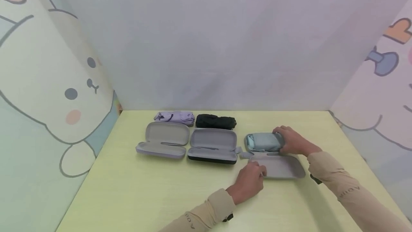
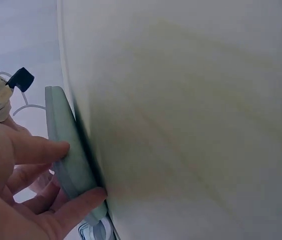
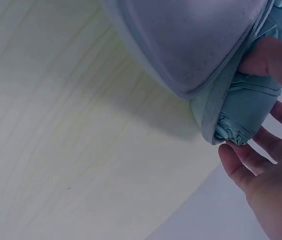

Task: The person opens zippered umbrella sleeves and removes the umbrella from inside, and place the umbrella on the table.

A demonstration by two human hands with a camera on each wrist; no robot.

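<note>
A pale green zip case (image 1: 278,167) lies spread at the right of the table, its grey-lined near half facing up. In its far half sits a teal folded umbrella (image 1: 264,141), a bundle of gathered cloth. My right hand (image 1: 293,141) grips the umbrella's right end, thumb on the cloth and fingers round the far side and tip, as the right wrist view shows at the case's zipper (image 3: 220,92). My left hand (image 1: 248,182) pinches the near half's left front edge; in the left wrist view its fingertips press the green outer shell (image 2: 63,122).
Two more opened cases stand to the left, one lilac (image 1: 161,150) and one black-edged (image 1: 212,155). Behind them lie a lilac folded umbrella (image 1: 175,117) and a black one (image 1: 215,121). A plain wall (image 1: 219,46) rises behind the pale yellow table (image 1: 135,196).
</note>
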